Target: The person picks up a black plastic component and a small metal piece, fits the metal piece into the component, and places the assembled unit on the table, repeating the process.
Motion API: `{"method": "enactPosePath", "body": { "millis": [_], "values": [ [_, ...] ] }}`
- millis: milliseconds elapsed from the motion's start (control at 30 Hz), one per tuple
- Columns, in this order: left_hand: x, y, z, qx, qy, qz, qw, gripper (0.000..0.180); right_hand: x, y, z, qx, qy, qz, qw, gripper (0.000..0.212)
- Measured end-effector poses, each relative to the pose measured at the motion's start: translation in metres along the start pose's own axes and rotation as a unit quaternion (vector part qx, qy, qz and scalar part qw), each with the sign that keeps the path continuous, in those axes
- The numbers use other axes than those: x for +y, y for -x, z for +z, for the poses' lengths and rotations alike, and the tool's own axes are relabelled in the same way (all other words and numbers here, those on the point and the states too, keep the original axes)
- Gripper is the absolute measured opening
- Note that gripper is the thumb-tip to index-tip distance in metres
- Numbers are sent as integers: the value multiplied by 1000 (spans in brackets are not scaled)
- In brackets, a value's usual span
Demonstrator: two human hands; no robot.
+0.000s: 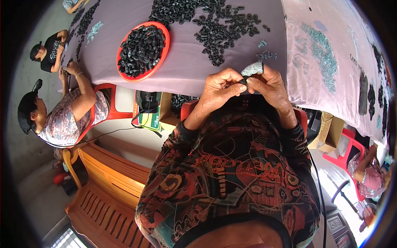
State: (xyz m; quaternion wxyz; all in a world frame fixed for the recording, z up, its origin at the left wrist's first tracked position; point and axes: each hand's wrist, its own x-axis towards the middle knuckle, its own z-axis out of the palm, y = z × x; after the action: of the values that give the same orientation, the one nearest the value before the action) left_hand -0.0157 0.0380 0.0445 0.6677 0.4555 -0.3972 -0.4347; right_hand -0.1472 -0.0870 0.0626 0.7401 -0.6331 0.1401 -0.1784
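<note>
Over the near edge of the cloth-covered table, my two hands meet at a small black piece (243, 81). My left hand (217, 89) pinches it between thumb and fingertips. From the other side, the thumb and fingers of my right hand (273, 87) close on the same piece. A grey knitted cover (252, 69) with a dark edge sits on a finger of my right hand. The fingertips hide most of the piece. Beyond my hands, a heap of small black ring-like parts (217, 41) lies loose, with a few small silvery-blue pieces (266, 54) nearer to me.
A red basin (166, 43) of black parts stands left on the table (182, 66). More silvery-blue pieces (324, 58) spread over the pink cloth at right. Co-workers sit at left and far right. Cardboard boxes (331, 133) and a wooden bench (111, 173) are below.
</note>
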Motion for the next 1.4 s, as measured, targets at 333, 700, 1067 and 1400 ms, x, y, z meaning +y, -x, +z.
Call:
{"method": "enactPosePath", "body": {
  "millis": [333, 700, 1067, 1400],
  "values": [
    [2, -1, 4, -5, 18, -1, 1000, 9, -1, 8, 4, 28, 61, -57, 996, 10],
    [-5, -5, 10, -2, 6, 8, 1000, 9, 1, 12, 8, 101, 123, -45, 986, 8],
    [-7, 5, 15, 29, -8, -10, 1000, 8, 15, 30, 7, 134, 88, -38, 986, 18],
    [-5, 20, 19, 19, -10, 3, 1000, 7, 21, 41, 7, 151, 66, -87, 983, 12]
  ]
}}
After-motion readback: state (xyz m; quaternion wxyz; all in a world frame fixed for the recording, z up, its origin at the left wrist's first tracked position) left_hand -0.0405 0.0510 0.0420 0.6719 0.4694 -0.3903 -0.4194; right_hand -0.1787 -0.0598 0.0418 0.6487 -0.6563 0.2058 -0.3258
